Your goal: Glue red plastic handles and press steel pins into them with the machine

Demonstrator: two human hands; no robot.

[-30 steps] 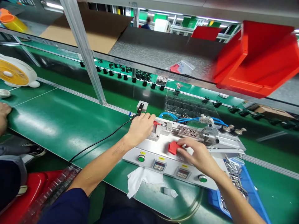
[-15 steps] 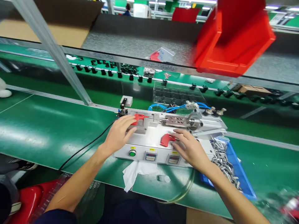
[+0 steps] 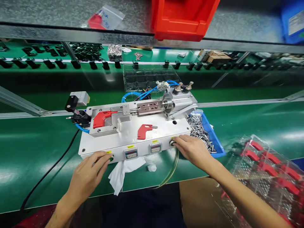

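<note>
My left hand [image 3: 89, 172] is at the lower left front of a white bench machine [image 3: 125, 129], curled fingers touching a green push button [image 3: 111, 158]. At the right end of the same panel, my right hand [image 3: 192, 148] has its fingers closed together at a round silver-rimmed button [image 3: 172, 143]. A red pistol-shaped plastic part [image 3: 101, 119] lies in the metal fixture, its muzzle end toward a thin rod. Another red pistol-shaped part [image 3: 143, 131], with a metal pin sticking out of its front, rests on the machine top.
A blue bin [image 3: 217, 142] of metal pins stands right of the machine. Clear trays [image 3: 258, 164] with red parts are at the lower right. A white cloth [image 3: 117, 180] and small bottle [image 3: 152, 167] lie in front. Overhead, a red bin [image 3: 182, 30] sits on the shelf.
My left hand has moved from the fixture down to the green button. My right hand has left the loose red part for the right-hand button. The view has shifted right and down.
</note>
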